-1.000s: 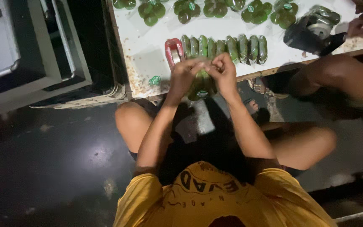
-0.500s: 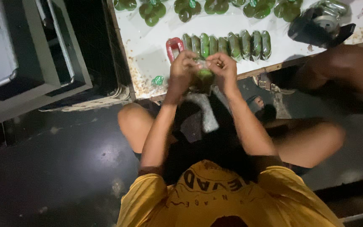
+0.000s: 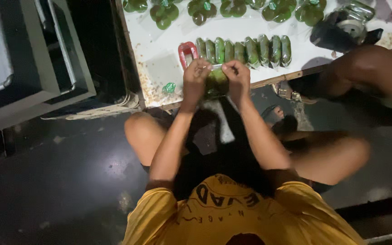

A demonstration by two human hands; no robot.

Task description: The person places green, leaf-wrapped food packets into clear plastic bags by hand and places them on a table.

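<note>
Both hands pinch the top of a small green packet [image 3: 216, 84] wrapped in clear film, held just over the near edge of the white table [image 3: 159, 63]. The left hand [image 3: 195, 78] closes its fingertips on the packet's upper left corner, and the right hand [image 3: 237, 77] does the same on the upper right, with the thumbs meeting near the middle of the film's open end. The packet hangs between the palms, partly hidden by them, so how the film is folded cannot be made out.

Just beyond the knuckles, a red tape dispenser [image 3: 187, 53] stands on the table beside a row of finished green packets [image 3: 243, 50] laid side by side. Farther back, along the far edge, lie clusters of green bundles [image 3: 164, 13]. A loose green scrap [image 3: 169, 87] sits near the table's near left corner, and a dark tool [image 3: 341, 29] rests toward the right edge.

To seal the wrap well, it seems best to keep the film taut between both pinches, fold evenly, and hold the packet close above the table.
</note>
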